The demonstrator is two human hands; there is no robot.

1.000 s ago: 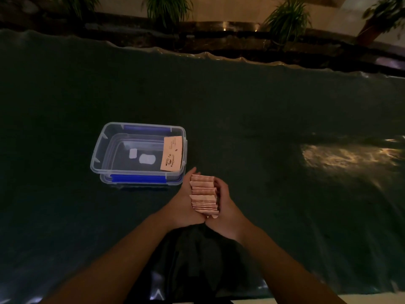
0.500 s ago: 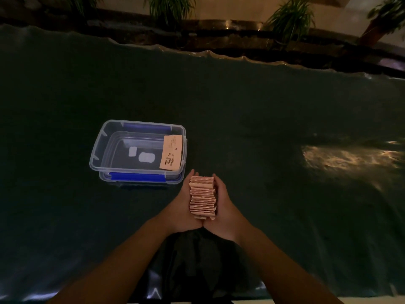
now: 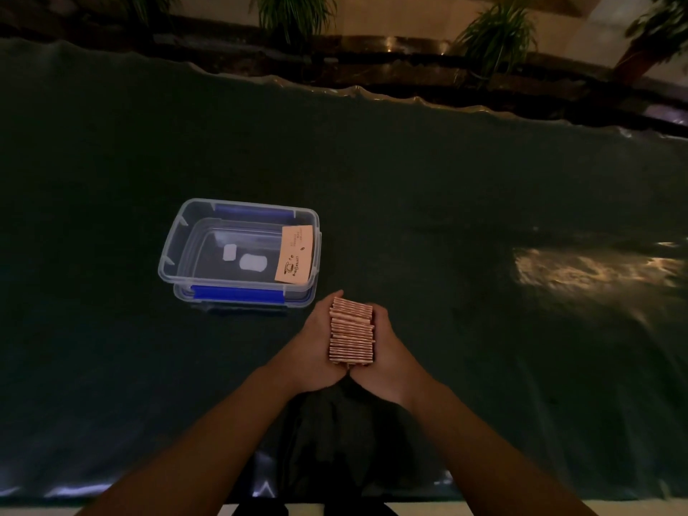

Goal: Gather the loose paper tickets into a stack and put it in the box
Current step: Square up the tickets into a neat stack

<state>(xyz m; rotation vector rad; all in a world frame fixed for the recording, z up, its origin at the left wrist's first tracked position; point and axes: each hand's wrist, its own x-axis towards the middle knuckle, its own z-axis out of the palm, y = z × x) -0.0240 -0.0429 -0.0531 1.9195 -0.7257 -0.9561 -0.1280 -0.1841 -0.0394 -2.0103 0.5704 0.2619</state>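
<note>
A thick stack of pink paper tickets (image 3: 351,331) stands on edge between my two palms, just in front of me on the dark green cloth. My left hand (image 3: 314,346) presses its left side and my right hand (image 3: 391,353) its right side. The clear plastic box (image 3: 175,251) with blue clips sits open to the upper left of my hands, a short gap away. One ticket (image 3: 294,259) with a coffee cup print leans against the box's right inner wall.
The dark green cloth (image 3: 446,199) covers a wide table and its far edge is wavy. Potted plants (image 3: 495,35) and a dark ledge lie beyond it. A patch of light (image 3: 588,268) reflects on the cloth at the right.
The stack between my palms has become tidier, its edges squared up. My hands have hardly shifted; the box has not moved.
</note>
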